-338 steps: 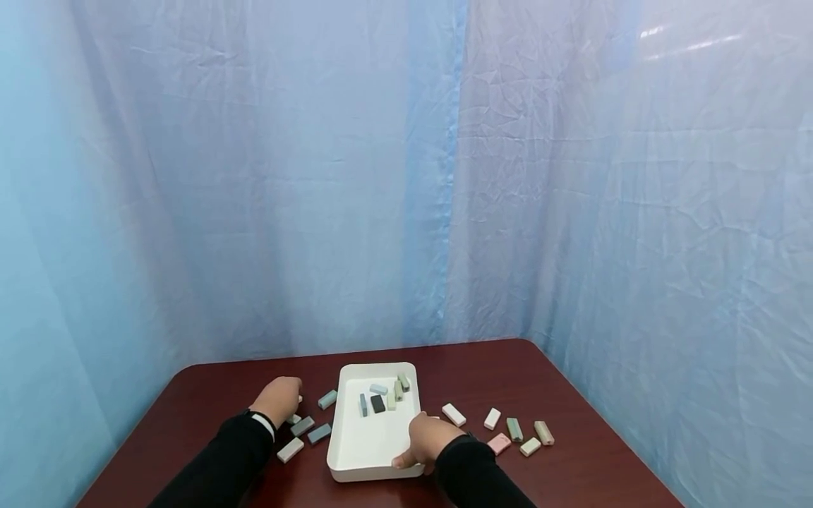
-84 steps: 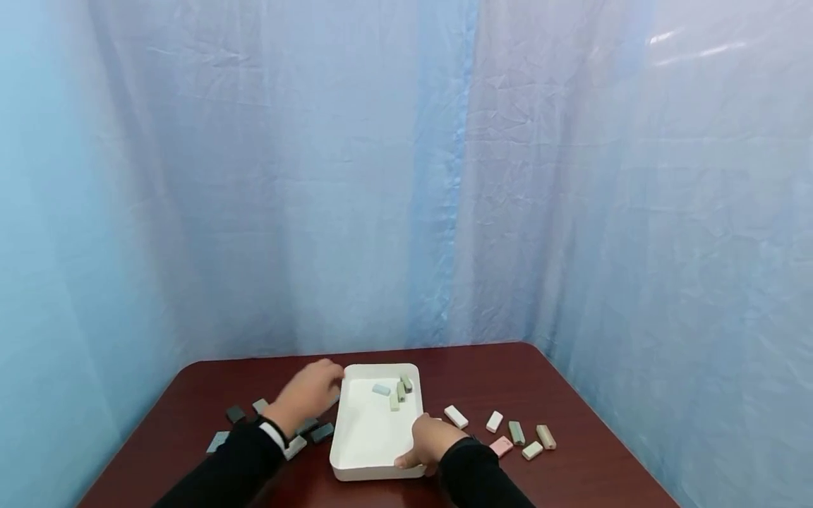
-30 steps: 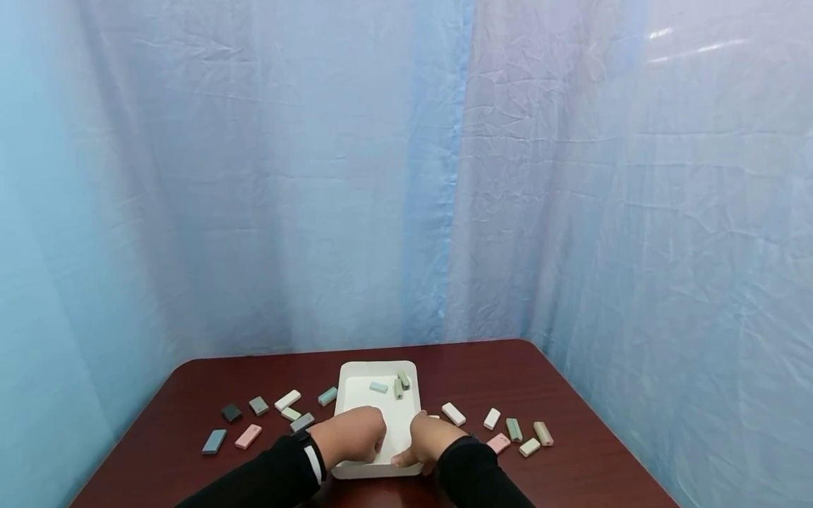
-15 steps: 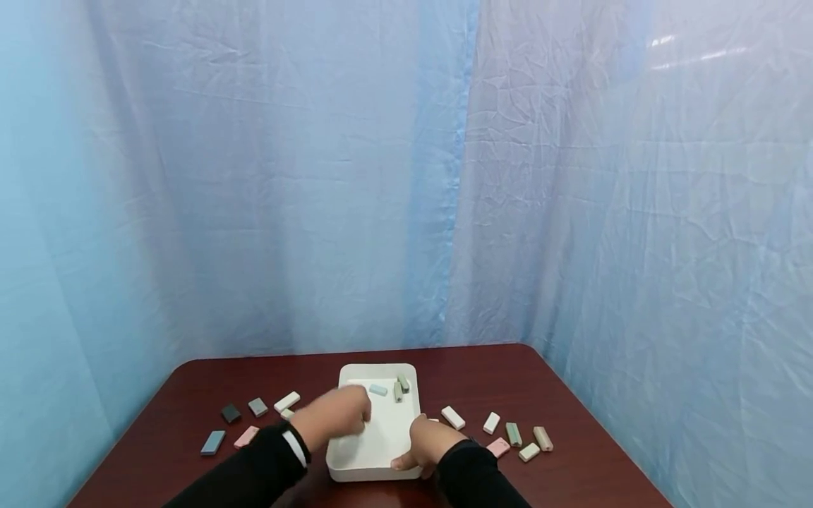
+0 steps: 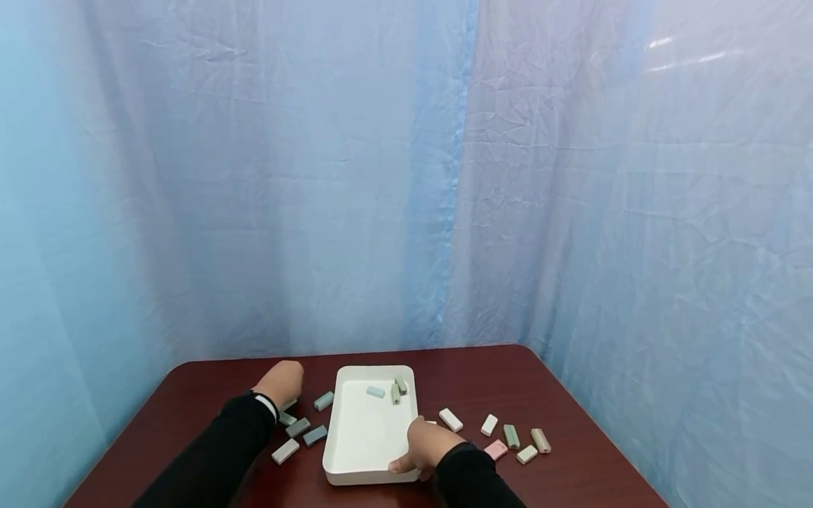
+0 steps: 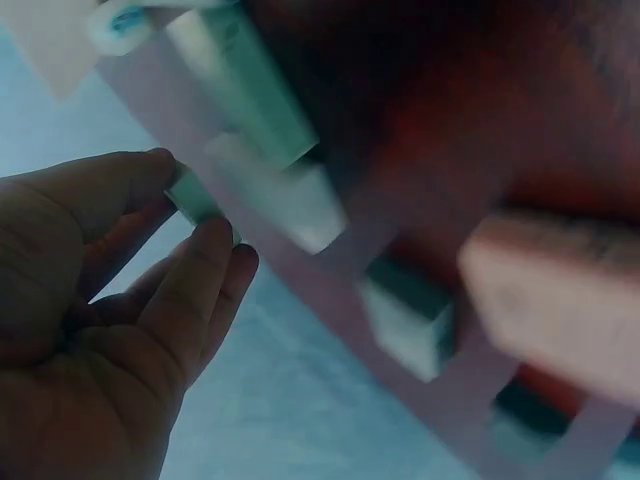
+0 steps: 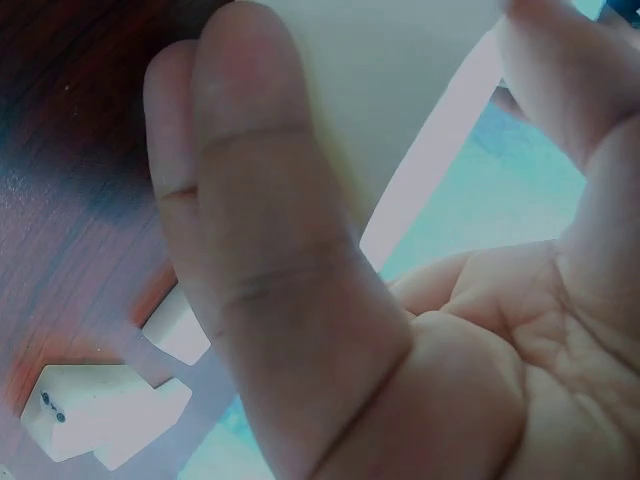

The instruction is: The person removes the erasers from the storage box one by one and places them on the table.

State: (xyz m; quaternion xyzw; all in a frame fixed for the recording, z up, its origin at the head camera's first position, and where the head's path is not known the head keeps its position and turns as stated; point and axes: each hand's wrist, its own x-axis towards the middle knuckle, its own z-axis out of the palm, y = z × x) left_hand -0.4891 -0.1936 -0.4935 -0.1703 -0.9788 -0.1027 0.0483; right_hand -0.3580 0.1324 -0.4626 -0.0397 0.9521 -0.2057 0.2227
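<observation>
A white tray (image 5: 362,444) sits in the middle of the table. At its far end lie a light blue block (image 5: 375,391) and two green blocks (image 5: 396,394). My right hand (image 5: 432,444) grips the tray's right front rim, thumb over the edge and fingers outside. My left hand (image 5: 281,381) is left of the tray, above a group of small blocks. In the left wrist view it pinches a small green block (image 6: 193,197) between thumb and fingertips; the head view hides this block behind the hand.
Several blocks lie left of the tray, among them a grey-blue one (image 5: 315,435), a teal one (image 5: 324,401) and a white one (image 5: 285,451). More lie to the right, including a pink block (image 5: 496,450) and a green block (image 5: 511,436). A curtain (image 5: 356,212) hangs behind the table.
My left hand has moved from over the tray out to the left. Compared with 11.3 seconds ago, fewer blocks lie in the tray; a dark one and a blue one are gone. The right hand stays.
</observation>
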